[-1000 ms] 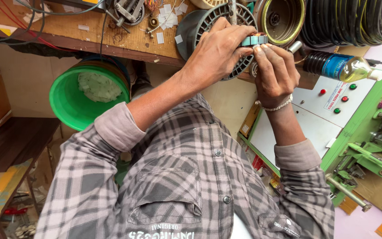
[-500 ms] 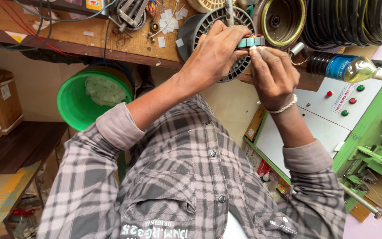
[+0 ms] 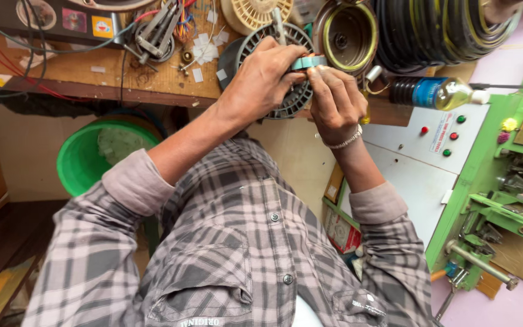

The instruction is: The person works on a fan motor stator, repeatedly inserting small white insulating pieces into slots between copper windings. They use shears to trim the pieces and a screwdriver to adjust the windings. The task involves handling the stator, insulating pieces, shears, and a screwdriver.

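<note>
My left hand [image 3: 260,82] reaches up over the wooden bench and pinches a small teal strip [image 3: 309,61] between thumb and fingers. My right hand [image 3: 334,103], with a pale band at the wrist, meets it from the right, its fingertips closed on the same strip. Both hands hover right in front of a round black slotted motor core [image 3: 292,104] standing on the bench edge; the hands hide most of it. I cannot tell whether the strip touches the core.
A wooden bench [image 3: 92,72] carries wires, metal parts and paper scraps. A green bucket [image 3: 83,160] sits below left. Right of the hands are a round metal housing [image 3: 347,36], black coils [image 3: 437,27], an oil bottle [image 3: 437,92] and a green machine [image 3: 491,181] with buttons.
Both hands stay together on the teal strip at the core. My right fingertips have shifted slightly up onto the strip; the view has drifted a little.
</note>
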